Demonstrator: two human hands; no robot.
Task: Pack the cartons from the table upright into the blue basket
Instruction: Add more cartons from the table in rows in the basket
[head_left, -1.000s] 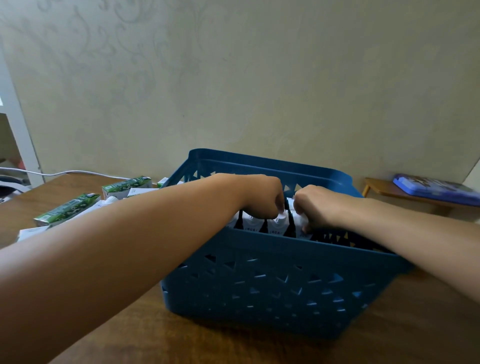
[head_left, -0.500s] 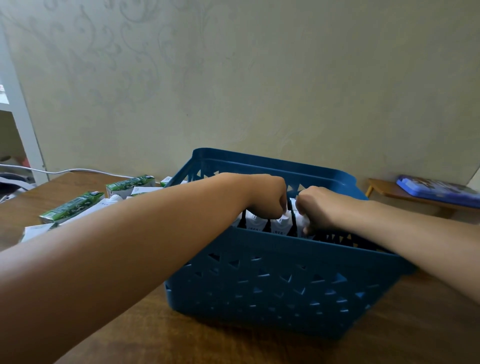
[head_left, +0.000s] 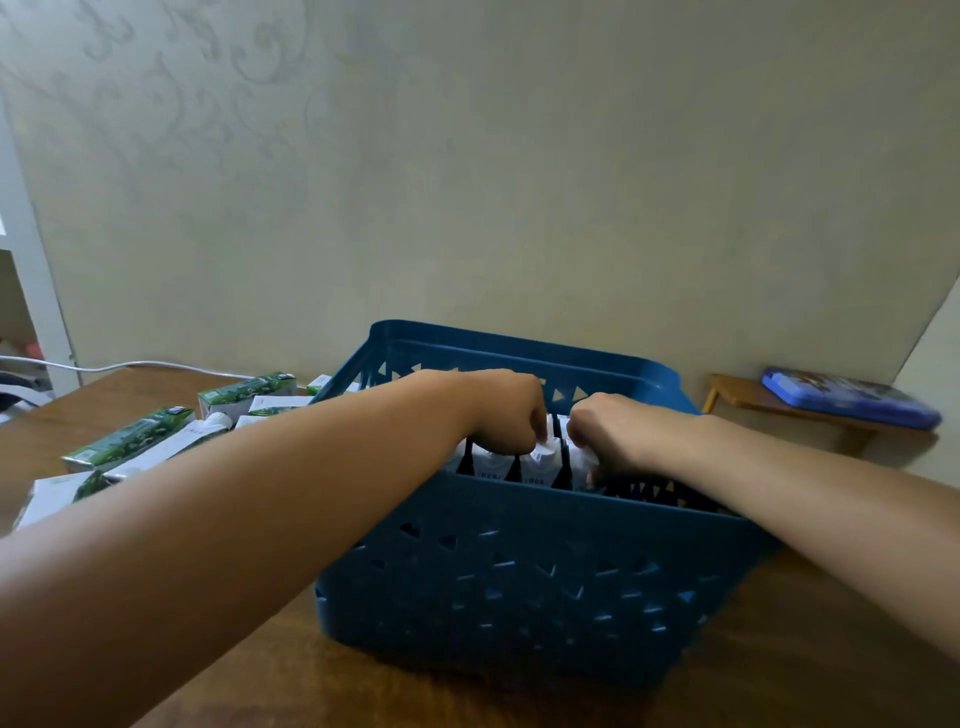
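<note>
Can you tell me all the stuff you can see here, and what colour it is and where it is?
basket: one, blue, on the table, middle.
cartons in basket: at least three tops showing, white, upright.
cartons on table: several, green and white, lying left of the basket.
table: one, brown wood.
cable: one, white, far left by the wall.
case: one, blue, on a small wooden shelf at right.
left hand: curled on a carton top.
right hand: curled on a carton.

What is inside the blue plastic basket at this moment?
Inside the blue plastic basket, white cartons stand upright in a row. The left hand and right hand grip their tops. The near wall hides everything lower.
</note>
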